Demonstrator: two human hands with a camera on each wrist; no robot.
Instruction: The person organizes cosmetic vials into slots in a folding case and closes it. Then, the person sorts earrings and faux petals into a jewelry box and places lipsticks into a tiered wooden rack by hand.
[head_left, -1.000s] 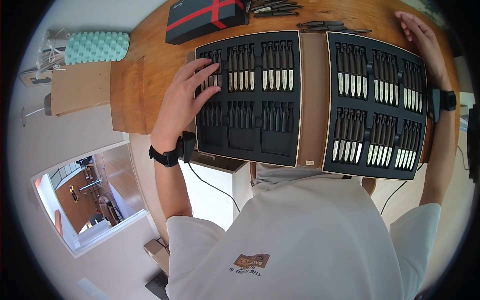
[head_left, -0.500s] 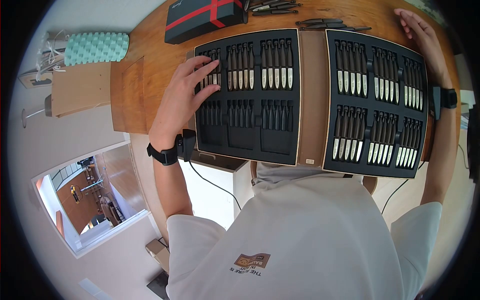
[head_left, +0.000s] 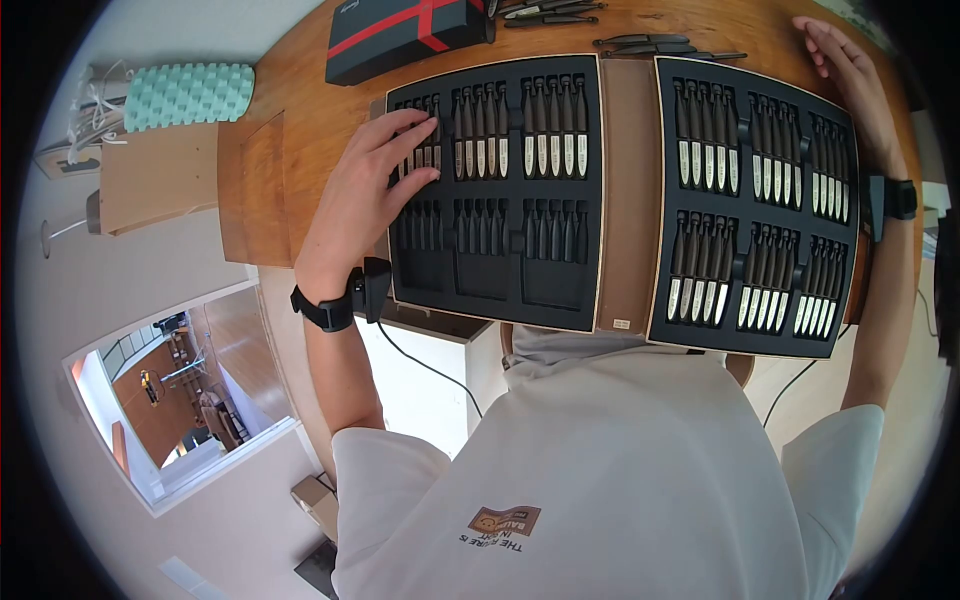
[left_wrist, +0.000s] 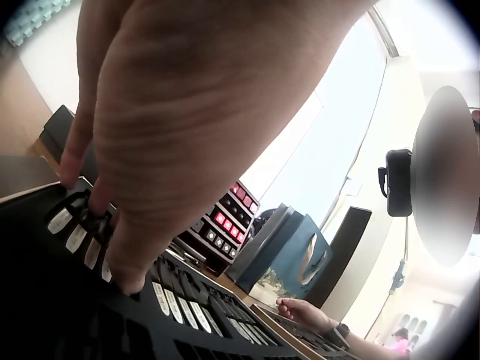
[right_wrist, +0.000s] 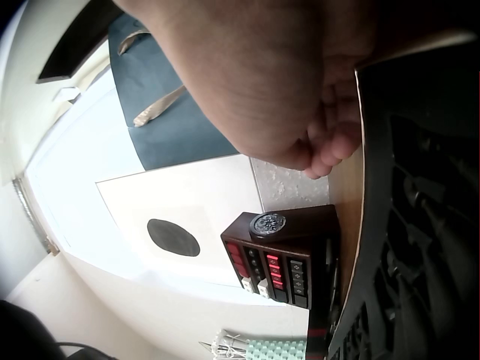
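A wide black-lined case (head_left: 485, 278) lies unfolded at the table's front edge, with rows of slender dark tools (head_left: 553, 115) in its compartments, many with pale lettered ends. My left hand (head_left: 360, 190) reaches over the upper left compartment, fingers and thumb spread apart and gently bent. In the left wrist view, its thumb (left_wrist: 127, 274) comes down beside the pale ends of several tools (left_wrist: 76, 238), with the fingertips over the same group. Beyond the case's right half, my right hand (head_left: 840, 65) lies loosely curled and holds nothing.
Behind the case are a black box with red ribbon (head_left: 372, 58) and loose dark tools (head_left: 650, 45). A mint-green textured roll (head_left: 190, 95) lies past the table's left end. A dark wooden stand (right_wrist: 300, 229) and a blue paper bag (left_wrist: 300, 251) stand across the table.
The head view shifts very slightly. My left hand stays over the upper left compartment, and my right hand keeps its place.
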